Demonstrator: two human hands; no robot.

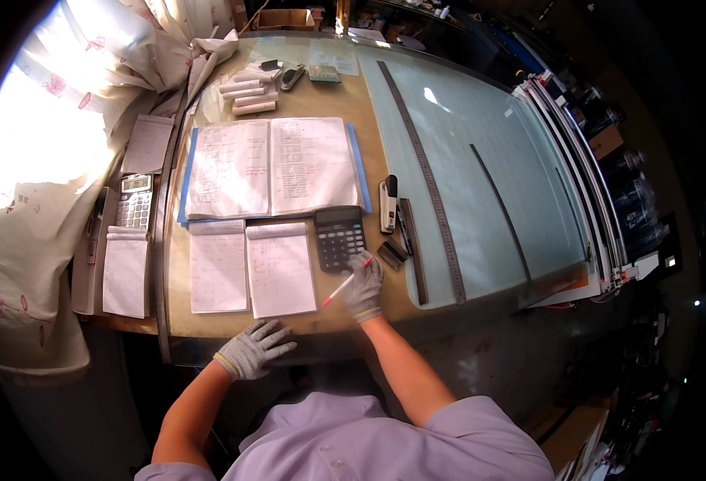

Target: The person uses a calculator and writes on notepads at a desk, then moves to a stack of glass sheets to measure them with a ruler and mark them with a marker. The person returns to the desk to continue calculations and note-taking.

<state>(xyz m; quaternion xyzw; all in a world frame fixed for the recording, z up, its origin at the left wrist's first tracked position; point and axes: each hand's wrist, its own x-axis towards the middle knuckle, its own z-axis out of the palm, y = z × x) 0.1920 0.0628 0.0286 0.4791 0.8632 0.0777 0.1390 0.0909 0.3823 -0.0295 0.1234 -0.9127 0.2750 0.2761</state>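
Note:
Both hands wear grey knitted gloves. My right hand [364,290] holds a white pen with red ends [337,290], its fingers lying at the lower edge of a black desk calculator [339,238]. My left hand [255,349] rests at the table's near edge, fingers spread and holding nothing. Just beyond it lie two notepads side by side, a left notepad [218,268] and a right notepad [281,272], both with handwriting. Above them an open book in a blue folder [269,168] lies flat, its pages full of writing with some red marks.
Right of the calculator are a stapler [388,204], a small dark block [392,254] and a dark strip [413,252]. A long steel ruler [429,176] lies on the glass sheet [493,192]. Rolled papers [250,94] sit at the back. A grey calculator [135,202] stands left, beside curtains [40,240].

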